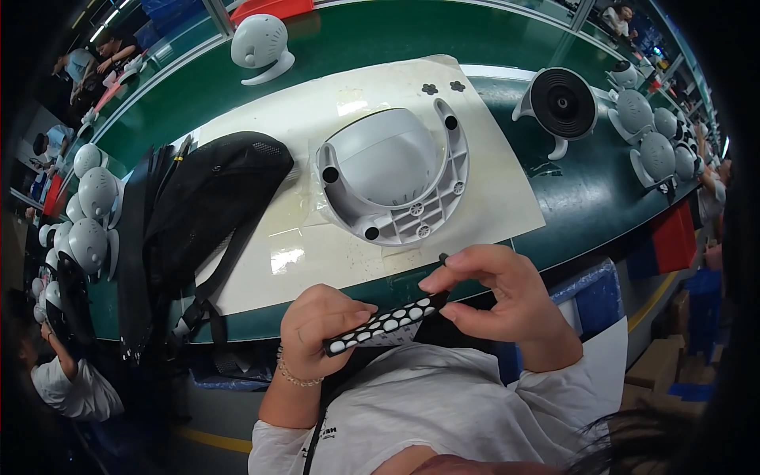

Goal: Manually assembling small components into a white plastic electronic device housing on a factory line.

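My left hand (318,326) grips a black strip sheet with rows of white round spots (388,323), held tilted in front of my body. At the tip of my right hand's (507,297) index finger is a small black round pad (444,258); the thumb and other fingers curl near the sheet's right end. Just beyond both hands, a white rounded appliance housing (388,154) lies on its side on the mat. Its curved white stand (408,222) has a ribbed underside facing me, with black round pads on both arm ends and one at the lower left.
A cream mat (269,269) covers the green bench (586,214). A black mesh bag (214,194) with straps lies at left. A white unit with a black round face (562,103) stands at right, another white unit (260,47) at the back. More units crowd both sides; people work beyond.
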